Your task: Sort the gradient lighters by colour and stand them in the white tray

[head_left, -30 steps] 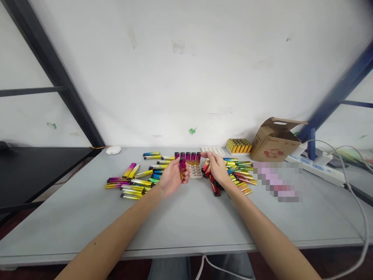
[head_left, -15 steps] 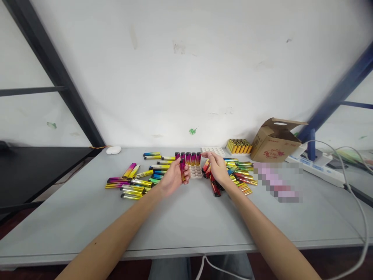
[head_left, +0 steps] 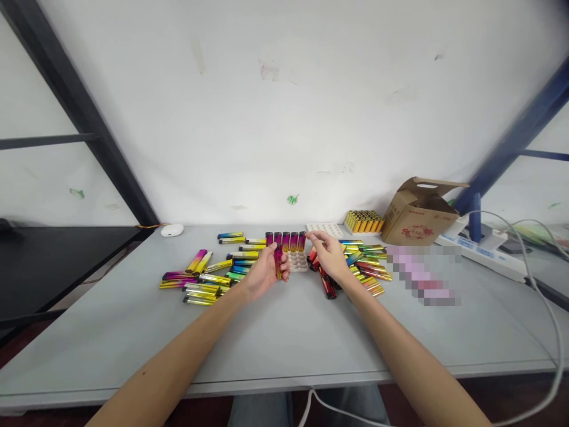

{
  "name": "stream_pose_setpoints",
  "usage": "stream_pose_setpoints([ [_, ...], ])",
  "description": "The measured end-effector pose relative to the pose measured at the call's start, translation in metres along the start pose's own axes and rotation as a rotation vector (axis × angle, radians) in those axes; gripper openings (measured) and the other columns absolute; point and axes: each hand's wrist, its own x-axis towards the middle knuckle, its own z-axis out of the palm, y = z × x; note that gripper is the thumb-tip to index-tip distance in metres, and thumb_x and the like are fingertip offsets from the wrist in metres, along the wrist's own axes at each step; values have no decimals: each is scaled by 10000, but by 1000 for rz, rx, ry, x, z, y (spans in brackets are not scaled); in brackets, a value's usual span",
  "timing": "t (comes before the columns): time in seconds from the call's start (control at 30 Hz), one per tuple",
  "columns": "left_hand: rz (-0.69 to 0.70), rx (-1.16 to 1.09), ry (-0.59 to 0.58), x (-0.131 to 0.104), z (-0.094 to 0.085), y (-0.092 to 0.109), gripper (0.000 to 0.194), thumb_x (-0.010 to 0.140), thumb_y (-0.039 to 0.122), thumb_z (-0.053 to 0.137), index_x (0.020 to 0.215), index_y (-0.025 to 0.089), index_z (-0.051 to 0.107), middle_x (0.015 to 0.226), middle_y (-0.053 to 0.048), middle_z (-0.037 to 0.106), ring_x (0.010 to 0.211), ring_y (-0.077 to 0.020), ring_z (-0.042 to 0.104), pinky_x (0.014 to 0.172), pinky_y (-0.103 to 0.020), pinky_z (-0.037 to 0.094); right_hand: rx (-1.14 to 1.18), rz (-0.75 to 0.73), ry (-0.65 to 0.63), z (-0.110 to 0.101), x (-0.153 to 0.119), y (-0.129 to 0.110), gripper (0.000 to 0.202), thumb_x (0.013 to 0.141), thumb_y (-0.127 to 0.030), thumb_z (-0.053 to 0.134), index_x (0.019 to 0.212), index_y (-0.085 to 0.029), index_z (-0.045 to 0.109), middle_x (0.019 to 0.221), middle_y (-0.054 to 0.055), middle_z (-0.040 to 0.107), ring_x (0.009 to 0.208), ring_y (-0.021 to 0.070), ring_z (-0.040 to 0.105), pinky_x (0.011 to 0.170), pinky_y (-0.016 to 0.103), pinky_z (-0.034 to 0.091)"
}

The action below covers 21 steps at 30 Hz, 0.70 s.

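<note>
My left hand (head_left: 262, 270) is closed around a purple-and-gold metallic lighter (head_left: 278, 261), held upright in front of the tray. Behind it, several matching lighters (head_left: 285, 241) stand in a row at the back of a pale tray (head_left: 299, 261) with round-edged pockets. My right hand (head_left: 329, 255) reaches to the right end of that row. Its fingertips are bent together at the top of the last lighter (head_left: 301, 241); the thumb is partly hidden. Under and beside the right hand lies a pile of red, gold and green lighters (head_left: 362, 268).
Loose gold, blue and purple lighters (head_left: 207, 279) lie to the left. Farther back are another pale tray (head_left: 326, 229), a tray filled with gold lighters (head_left: 364, 222) and an opened cardboard box (head_left: 415, 216). A power strip (head_left: 484, 256) with white cables runs along the right; a white case (head_left: 172, 230) sits back left.
Both hands stay almost in place. The lighter in my left hand shows slightly more of its front, and the view has shifted a little.
</note>
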Motion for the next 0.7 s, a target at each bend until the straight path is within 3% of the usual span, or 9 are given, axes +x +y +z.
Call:
stream_pose_setpoints([
  [0.27,117,-50,-17,-2,3,0,366,923,427,355,663,185,441,645,19,355,564,-127,382,592,-266,417,-14,-7,4,0,-1,3,341,878,-449,494,958,-178,686,1010,80,705,855,215,644,757,332,505],
  [0.5,56,19,-66,-2,3,0,390,885,488,365,638,195,437,593,9,398,658,-194,554,741,-322,442,-37,-19,-11,0,-2,2,351,874,-454,501,975,-175,688,1012,84,704,806,206,644,748,337,507],
  [0.7,48,20,-19,-3,7,-1,384,903,418,289,621,192,417,583,13,386,564,-159,500,673,-297,430,-33,-26,-15,1,-3,0,329,883,-431,497,973,-173,680,1019,85,697,819,206,648,752,335,508],
])
